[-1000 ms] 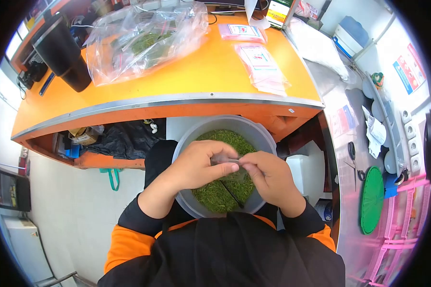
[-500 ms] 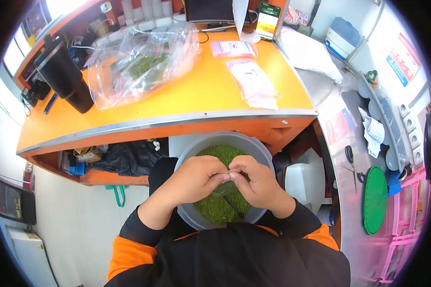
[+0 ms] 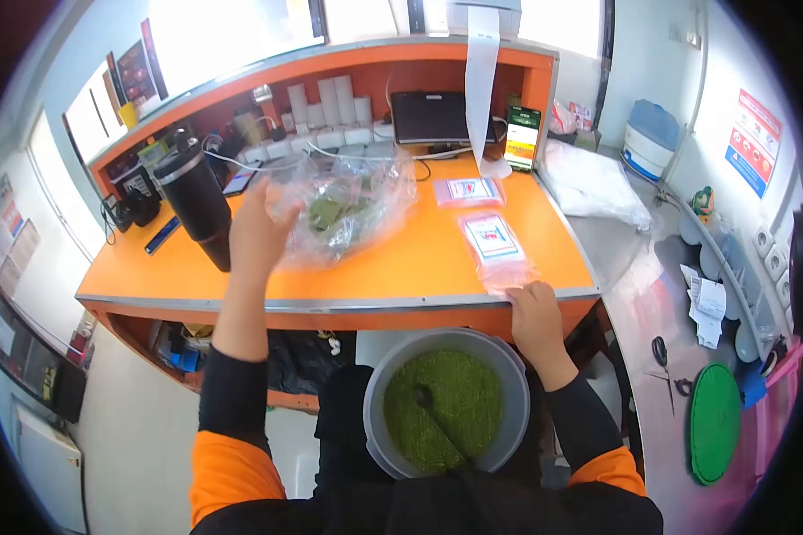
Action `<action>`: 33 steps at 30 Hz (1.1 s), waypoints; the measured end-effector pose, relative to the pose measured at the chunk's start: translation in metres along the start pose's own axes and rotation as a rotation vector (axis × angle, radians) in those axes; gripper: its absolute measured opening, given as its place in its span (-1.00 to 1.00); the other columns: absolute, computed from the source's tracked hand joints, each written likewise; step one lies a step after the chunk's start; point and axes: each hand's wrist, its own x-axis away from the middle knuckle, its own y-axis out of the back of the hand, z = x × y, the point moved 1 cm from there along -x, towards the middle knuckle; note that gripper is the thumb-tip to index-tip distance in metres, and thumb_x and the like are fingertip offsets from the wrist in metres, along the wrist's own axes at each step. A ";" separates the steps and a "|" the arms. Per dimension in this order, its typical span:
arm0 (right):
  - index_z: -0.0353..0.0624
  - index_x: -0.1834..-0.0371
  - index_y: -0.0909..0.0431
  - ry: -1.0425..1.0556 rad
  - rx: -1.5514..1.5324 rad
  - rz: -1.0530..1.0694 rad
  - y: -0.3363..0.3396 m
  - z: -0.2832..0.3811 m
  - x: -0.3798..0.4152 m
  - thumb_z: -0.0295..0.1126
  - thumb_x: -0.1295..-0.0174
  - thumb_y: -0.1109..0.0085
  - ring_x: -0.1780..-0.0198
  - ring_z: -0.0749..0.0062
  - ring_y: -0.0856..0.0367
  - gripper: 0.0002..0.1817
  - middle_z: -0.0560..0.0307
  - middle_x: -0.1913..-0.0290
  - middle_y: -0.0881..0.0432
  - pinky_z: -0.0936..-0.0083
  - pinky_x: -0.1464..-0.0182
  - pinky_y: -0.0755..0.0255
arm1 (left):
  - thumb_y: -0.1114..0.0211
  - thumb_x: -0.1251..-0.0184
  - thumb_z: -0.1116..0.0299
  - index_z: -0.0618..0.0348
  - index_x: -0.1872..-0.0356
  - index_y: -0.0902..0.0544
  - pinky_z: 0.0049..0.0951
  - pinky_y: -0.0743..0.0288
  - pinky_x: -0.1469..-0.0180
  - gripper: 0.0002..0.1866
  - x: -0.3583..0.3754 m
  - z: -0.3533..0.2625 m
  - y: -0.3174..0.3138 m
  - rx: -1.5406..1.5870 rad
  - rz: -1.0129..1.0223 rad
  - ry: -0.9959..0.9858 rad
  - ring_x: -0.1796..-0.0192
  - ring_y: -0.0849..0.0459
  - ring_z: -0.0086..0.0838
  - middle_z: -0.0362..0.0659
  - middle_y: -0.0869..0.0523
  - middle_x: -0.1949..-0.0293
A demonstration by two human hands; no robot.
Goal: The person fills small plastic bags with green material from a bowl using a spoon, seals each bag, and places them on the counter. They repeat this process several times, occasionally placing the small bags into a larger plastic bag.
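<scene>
My left hand (image 3: 263, 223) is at the near left side of a large clear plastic bag (image 3: 366, 214) with green contents, its fingers partly apart and blurred; whether it grips the bag is unclear. With closed fingers, my right hand (image 3: 537, 319) pinches the near edge of a pink-and-clear packet stack (image 3: 494, 245) at the counter's front edge. A second pink packet (image 3: 469, 192) lies behind it. Below, between my legs, a round grey tub (image 3: 376, 428) holds finely shredded green material (image 3: 455, 392), with a black spoon (image 3: 442, 423) lying in it.
The orange counter (image 3: 330, 283) carries a black tumbler (image 3: 196, 201) at left, a phone (image 3: 521, 138) and a dark monitor (image 3: 442, 118) at the back. To the right, a steel worktop (image 3: 638, 308) holds scissors (image 3: 660, 357), a green lid (image 3: 714, 423) and receipts (image 3: 707, 303).
My hands have parted from above the tub. The left has moved up to the clear bag and the right to the pink packets. The view has tilted up, showing more of the counter's back.
</scene>
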 end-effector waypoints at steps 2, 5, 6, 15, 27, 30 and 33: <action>-0.17 0.37 -0.55 -0.017 -0.048 -0.032 0.001 0.002 0.002 -0.53 -0.03 -0.12 0.25 0.08 -0.45 -0.90 0.03 0.40 -0.45 0.25 0.22 -0.34 | -0.43 -0.01 0.09 0.24 -0.09 -0.49 -0.24 -0.37 -0.15 -0.36 0.020 -0.031 0.016 0.073 0.039 -0.185 -0.15 -0.50 -0.06 0.06 -0.55 -0.10; -0.13 0.40 -0.55 0.069 -0.083 -0.060 0.025 0.028 0.003 -0.51 -0.02 -0.14 0.30 0.11 -0.48 -0.93 0.05 0.43 -0.46 0.28 0.29 -0.38 | -0.47 0.05 0.13 0.22 -0.08 -0.50 -0.16 -0.36 -0.16 -0.35 0.078 -0.088 0.033 0.402 0.249 -0.279 -0.10 -0.52 -0.06 0.03 -0.56 -0.07; -0.12 0.41 -0.54 0.147 -0.083 -0.075 0.032 0.046 0.005 -0.49 -0.02 -0.15 0.32 0.12 -0.49 -0.94 0.07 0.44 -0.46 0.28 0.31 -0.39 | -0.49 0.07 0.14 0.21 -0.09 -0.49 -0.19 -0.37 -0.13 -0.34 0.098 -0.105 0.037 0.450 0.310 -0.347 -0.07 -0.53 -0.06 0.02 -0.57 -0.04; -0.08 0.43 -0.52 0.033 -0.291 0.649 0.040 0.090 0.033 -0.29 -0.06 -0.21 0.31 0.16 -0.54 -0.87 0.12 0.45 -0.51 0.26 0.32 -0.42 | -0.31 -0.10 0.20 0.13 0.42 -0.66 -0.19 -0.47 0.19 -0.79 0.192 -0.136 0.000 0.548 0.992 -0.448 0.26 -0.61 -0.15 -0.09 -0.64 0.44; -0.18 0.55 -0.54 -0.177 -0.754 0.746 0.012 0.086 0.072 -0.30 -0.04 -0.10 0.40 0.05 -0.55 -0.82 0.01 0.52 -0.54 0.29 0.32 -0.43 | -0.26 -0.19 0.25 0.21 0.55 -0.50 -0.23 -0.39 0.36 -0.74 0.216 -0.130 -0.004 0.914 1.200 -0.285 0.42 -0.54 -0.13 -0.06 -0.52 0.53; -0.17 0.56 -0.53 -0.175 -0.616 0.672 0.014 0.087 0.075 -0.32 -0.03 -0.08 0.42 0.05 -0.54 -0.84 0.02 0.55 -0.51 0.25 0.35 -0.43 | -0.27 -0.19 0.28 0.22 0.57 -0.48 -0.28 -0.37 0.38 -0.74 0.222 -0.121 -0.010 0.917 1.063 -0.156 0.44 -0.51 -0.17 -0.08 -0.50 0.54; -0.15 0.55 -0.51 -0.194 -0.429 0.619 0.017 0.092 0.071 -0.35 -0.01 -0.10 0.44 0.08 -0.54 -0.87 0.06 0.51 -0.50 0.26 0.39 -0.43 | -0.31 -0.12 0.35 0.21 0.60 -0.48 -0.34 -0.35 0.41 -0.77 0.222 -0.115 -0.009 0.736 0.912 -0.018 0.43 -0.52 -0.24 -0.09 -0.50 0.51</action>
